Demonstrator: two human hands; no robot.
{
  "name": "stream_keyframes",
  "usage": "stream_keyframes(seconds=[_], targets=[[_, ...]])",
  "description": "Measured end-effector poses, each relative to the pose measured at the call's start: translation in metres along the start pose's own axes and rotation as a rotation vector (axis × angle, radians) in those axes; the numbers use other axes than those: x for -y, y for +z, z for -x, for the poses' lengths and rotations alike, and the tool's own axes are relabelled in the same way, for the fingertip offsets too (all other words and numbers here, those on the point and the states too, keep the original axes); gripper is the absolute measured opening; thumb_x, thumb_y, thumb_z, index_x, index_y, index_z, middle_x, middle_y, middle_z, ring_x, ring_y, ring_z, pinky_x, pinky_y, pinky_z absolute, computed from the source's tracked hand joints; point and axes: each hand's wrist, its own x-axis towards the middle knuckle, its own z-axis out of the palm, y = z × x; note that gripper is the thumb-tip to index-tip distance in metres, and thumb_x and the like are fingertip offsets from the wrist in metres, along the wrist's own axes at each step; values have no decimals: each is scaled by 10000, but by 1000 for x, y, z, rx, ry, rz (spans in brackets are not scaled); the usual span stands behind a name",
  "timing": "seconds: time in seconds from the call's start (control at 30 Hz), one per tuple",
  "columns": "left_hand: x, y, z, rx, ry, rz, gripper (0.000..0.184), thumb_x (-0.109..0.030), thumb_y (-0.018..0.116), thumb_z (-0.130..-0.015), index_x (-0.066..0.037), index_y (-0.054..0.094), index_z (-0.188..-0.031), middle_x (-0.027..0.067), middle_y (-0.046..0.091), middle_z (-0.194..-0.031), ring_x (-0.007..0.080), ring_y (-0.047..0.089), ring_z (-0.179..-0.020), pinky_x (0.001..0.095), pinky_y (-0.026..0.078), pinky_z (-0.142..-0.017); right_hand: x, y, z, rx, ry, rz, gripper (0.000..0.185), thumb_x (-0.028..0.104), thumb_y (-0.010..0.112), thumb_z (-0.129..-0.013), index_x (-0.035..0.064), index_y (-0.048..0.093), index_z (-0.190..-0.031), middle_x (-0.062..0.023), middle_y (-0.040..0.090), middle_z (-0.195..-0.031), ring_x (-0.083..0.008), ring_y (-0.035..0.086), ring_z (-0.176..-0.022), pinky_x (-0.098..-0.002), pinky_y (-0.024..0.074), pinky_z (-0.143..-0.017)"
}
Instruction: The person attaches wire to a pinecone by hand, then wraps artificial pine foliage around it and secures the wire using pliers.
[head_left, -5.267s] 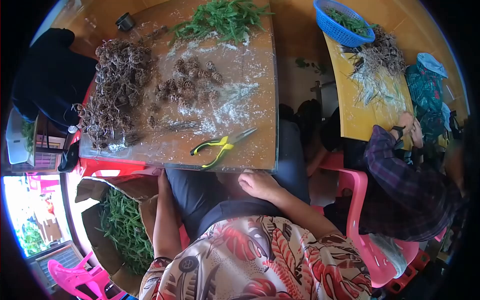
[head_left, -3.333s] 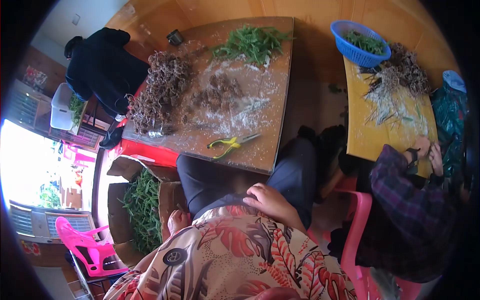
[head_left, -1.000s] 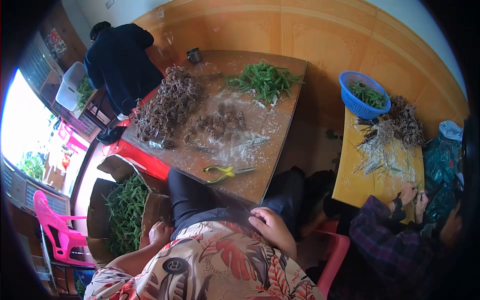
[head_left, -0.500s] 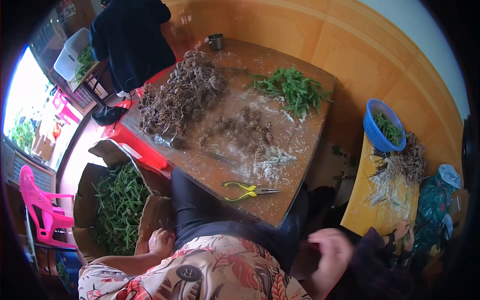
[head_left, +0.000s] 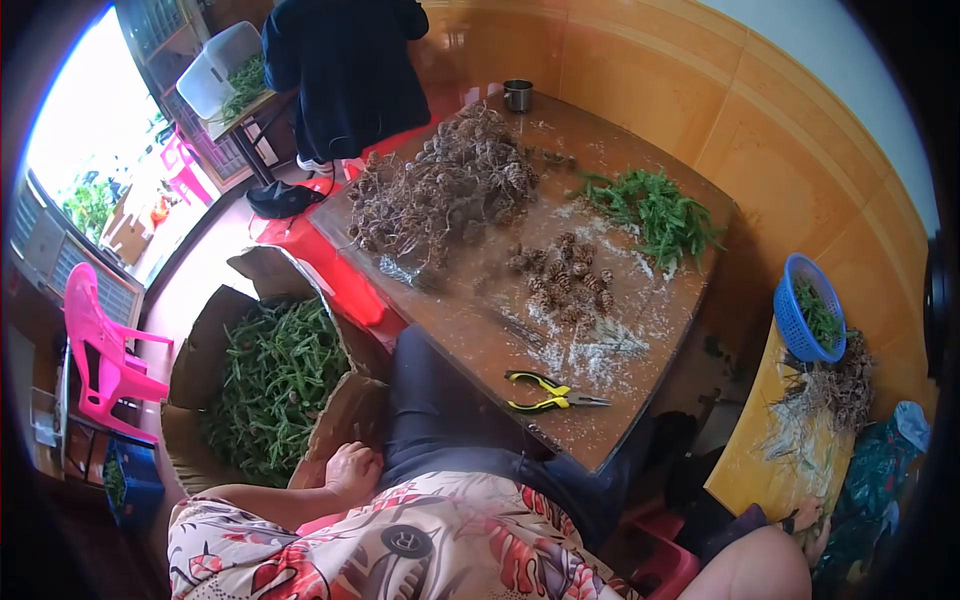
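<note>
My left hand [head_left: 353,470] rests against my left thigh beside the cardboard box [head_left: 205,335], its fingers loosely bent with nothing seen in them. Green artificial sprigs [head_left: 280,385] fill that box. Of my right arm only the bare elbow [head_left: 755,570] shows at the bottom right; the hand is out of view. Before me on the brown table [head_left: 470,330] lie yellow-and-black pliers [head_left: 555,393], their jaws pointing right. Beyond them is a small heap of pine cones [head_left: 565,275]. A larger heap of stemmed cones [head_left: 450,185] sits farther left, and green sprigs [head_left: 655,215] lie at the right.
White flakes [head_left: 590,355] are scattered over the table, and a metal mug [head_left: 517,95] stands at its far corner. A blue basket [head_left: 808,310] is on a yellow table [head_left: 740,460], where another person's hands [head_left: 812,530] work. A person in dark clothes [head_left: 345,80] is behind.
The view has shifted left, so the table appears farther right. My right hand, seen blurred at the lower right before, has left the view. My left hand stays by the box.
</note>
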Motion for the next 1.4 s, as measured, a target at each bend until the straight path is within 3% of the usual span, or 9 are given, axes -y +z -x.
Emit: stream_keyframes(seconds=[0.4,0.97,1.07,1.17,1.4], targets=[[8,3,1,23,-11,-5,134,-183,504,-690,-84,593,-684,87,545,-758,270,519,-798,381,431,-716,-10,-13,7,-96,-64,-186,109,125,544,-768,23,510,-789,-62,483,-827,-163,498,-808,-255,454,-709],[16,15,1,24,-41,-5,120,-184,520,-697,-83,584,-699,84,549,-772,275,515,-787,378,428,-716,-38,-23,21,-240,90,-540,147,138,482,-774,-4,502,-808,-101,482,-786,-194,493,-751,-346,429,-776],[34,31,1,7,145,-105,117,-184,521,-695,-84,583,-700,82,551,-767,273,517,-789,374,430,-716,-47,-20,32,-290,121,-620,155,140,471,-775,-8,501,-811,-108,482,-779,-199,492,-740,-362,425,-788],[28,26,-1,2,86,-57,116,-183,524,-694,-85,584,-699,81,552,-766,271,519,-792,373,430,-719,-57,-21,40,-308,97,-688,165,142,460,-776,-13,500,-814,-115,482,-772,-204,491,-730,-377,421,-799],[5,3,-3,45,7,-32,124,-181,526,-692,-82,597,-715,81,558,-771,268,524,-801,368,433,-724,-17,-32,47,-317,24,-569,187,147,435,-779,-24,496,-822,-131,482,-755,-217,488,-707,-415,410,-827]])
